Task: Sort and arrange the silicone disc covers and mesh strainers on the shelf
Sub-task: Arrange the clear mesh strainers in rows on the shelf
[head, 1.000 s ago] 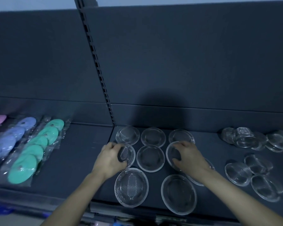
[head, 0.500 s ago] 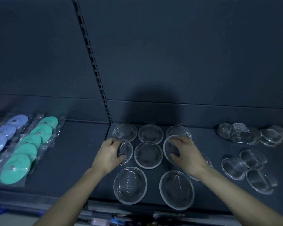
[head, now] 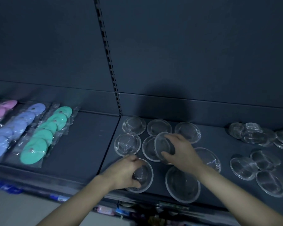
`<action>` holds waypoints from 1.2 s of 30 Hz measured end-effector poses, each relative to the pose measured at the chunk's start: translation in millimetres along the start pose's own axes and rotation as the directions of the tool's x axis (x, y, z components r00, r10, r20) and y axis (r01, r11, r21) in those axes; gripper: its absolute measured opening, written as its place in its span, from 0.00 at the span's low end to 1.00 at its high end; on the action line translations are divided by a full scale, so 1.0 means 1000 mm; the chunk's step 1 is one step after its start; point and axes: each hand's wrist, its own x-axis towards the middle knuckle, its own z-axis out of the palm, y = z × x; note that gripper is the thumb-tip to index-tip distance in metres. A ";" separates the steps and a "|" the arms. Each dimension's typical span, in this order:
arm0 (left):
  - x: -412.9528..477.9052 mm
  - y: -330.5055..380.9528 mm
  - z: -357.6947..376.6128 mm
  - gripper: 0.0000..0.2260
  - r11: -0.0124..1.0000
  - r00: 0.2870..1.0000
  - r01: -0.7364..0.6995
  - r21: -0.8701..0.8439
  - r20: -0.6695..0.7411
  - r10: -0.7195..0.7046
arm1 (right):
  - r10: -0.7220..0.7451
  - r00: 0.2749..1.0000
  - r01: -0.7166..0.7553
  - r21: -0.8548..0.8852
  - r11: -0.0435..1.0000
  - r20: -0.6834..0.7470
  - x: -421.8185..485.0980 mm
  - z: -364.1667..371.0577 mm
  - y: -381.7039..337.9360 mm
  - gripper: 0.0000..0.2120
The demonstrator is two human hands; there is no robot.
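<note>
Mesh strainer, tilted [head: 162,144]: pinched by its rim in the right hand [head: 181,154], thumb low and fingers over the top edge. It stands on edge over the middle strainer [head: 148,150] of the grid; I cannot tell whether the two touch.
Front-left strainer [head: 146,175]: lies flat near the lip of the shelf [head: 82,152], with the left hand [head: 124,172] curled over its dome and gripping it.
Back row [head: 159,127]: three strainers side by side, close together.
Silicone disc covers [head: 44,137]: bagged rows of green, blue and pink in the left bay, well apart from both hands.
Loose strainers [head: 258,165]: an overlapping heap on the right, not yet sorted.
Risk, slip: a rim pinch on a light, slick piece could let go (more likely if the wrist rolls further). It would then drop on its neighbours and knock the rows askew.
Risk, edge: the front-left strainer sits close to the lip, so a pull toward the body could carry it off the shelf.
Risk, forearm: the right wrist passes over another strainer [head: 209,158], and a lowered arm could drag it.
Risk, nesting: set down where it hangs, the tilted one would stack on the middle strainer instead of taking its own place.
</note>
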 end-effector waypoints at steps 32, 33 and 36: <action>-0.021 -0.058 0.003 0.33 0.984 0.988 0.071 -0.161 -0.122 -0.091 | -0.045 0.989 0.079 -0.247 0.966 0.140 -0.033 0.073 -0.024 0.26; -0.021 -0.058 0.004 0.33 0.984 0.988 0.067 -0.162 -0.124 -0.088 | -0.046 0.989 0.080 -0.249 0.965 0.138 -0.033 0.074 -0.024 0.27; -0.021 -0.059 0.004 0.33 0.985 0.988 0.053 -0.164 -0.132 -0.075 | -0.045 0.990 0.079 -0.252 0.964 0.136 -0.031 0.076 -0.027 0.27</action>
